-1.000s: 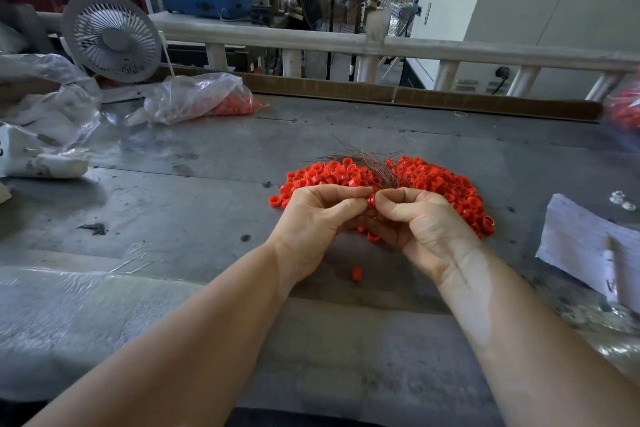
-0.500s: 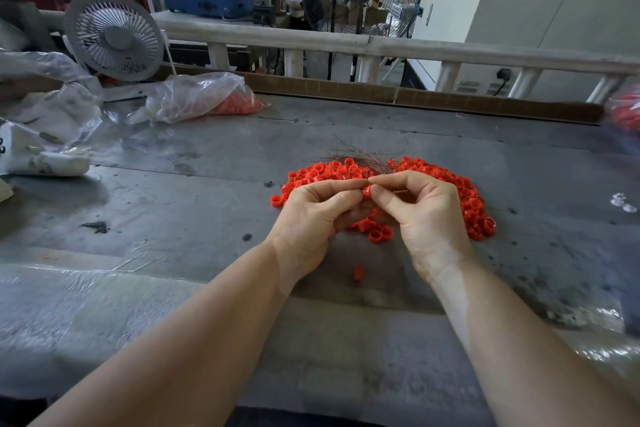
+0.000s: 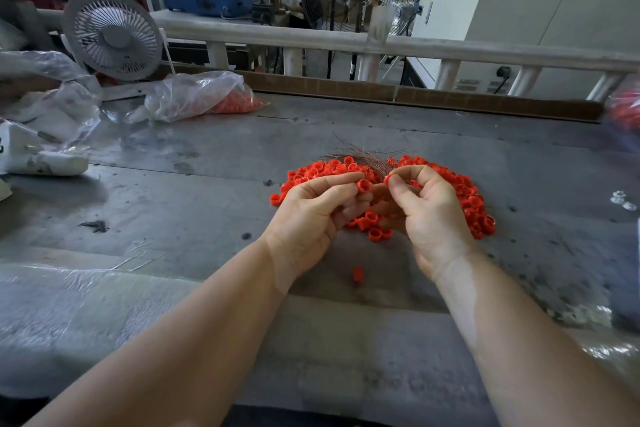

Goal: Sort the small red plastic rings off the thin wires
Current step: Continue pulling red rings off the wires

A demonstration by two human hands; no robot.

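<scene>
Right now, just nearside of the ring pile (image 3: 460,191), the left hand (image 3: 311,215) pinches one red ring (image 3: 363,186) and the right hand (image 3: 426,215) pinches another (image 3: 388,179), almost touching, with the thin wires (image 3: 363,158) lying just beyond both fingertips.

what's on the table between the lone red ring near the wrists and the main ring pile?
Head view: between the lone ring and the pile lies bare grey table, then a few loose rings under the hands.
</scene>
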